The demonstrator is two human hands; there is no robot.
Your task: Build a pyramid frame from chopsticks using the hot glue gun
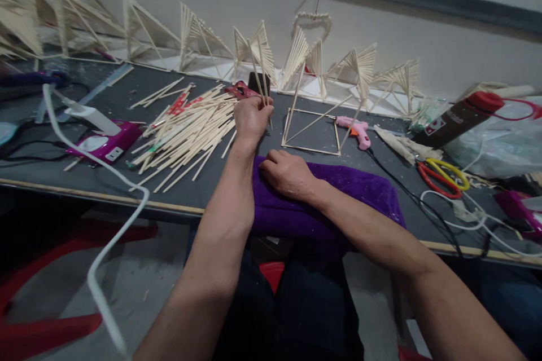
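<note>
My left hand (253, 117) is closed on two thin wooden sticks (259, 70), which point upward above the table. Just left of it spreads a loose pile of wooden sticks (190, 132). My right hand (290, 175) rests on a purple cloth (355, 186) at the table's front edge, its fingers curled under; whether they hold anything is hidden. Beyond the cloth stands a stick frame (311, 150) with a square base and slanting sticks. A pink glue gun (355, 128) lies against the frame's right side.
Several fan-shaped stick structures (296, 56) line the wall. Purple power strips (105, 144) and a white cable sit at the left. At the right are a dark bottle (459, 118), red and yellow scissors (444, 176), cables and a plastic bag (499, 144).
</note>
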